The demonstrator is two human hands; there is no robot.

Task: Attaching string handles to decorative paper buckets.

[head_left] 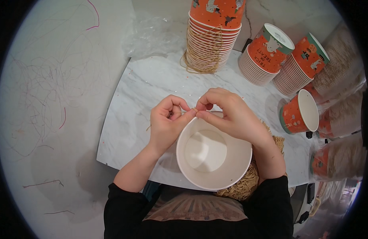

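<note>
My left hand (pixel 166 122) and my right hand (pixel 227 111) meet above the far rim of a large white-lined paper tub (pixel 239 165). Both are closed, thumb and forefinger pinching a thin tan cord (pixel 195 110) between them. A loose end of cord sticks out past the left hand. The tub stands mouth up at the table's near edge, and nothing shows inside it. Under my right forearm and beside the tub lies a bundle of tan cord (pixel 241 184), partly covered by the arm and tub.
Tan cord loops (pixel 203 65) hang round a tall stack of orange tubs (pixel 213 44) at the back. Two more stacks (pixel 267 53) (pixel 301 63) and a single tub (pixel 295 115) stand right. Plastic-wrapped stacks (pixel 339 155) line the far right. Clear plastic (pixel 154 38) lies back left; the marble-patterned table (pixel 128 115) ends at left.
</note>
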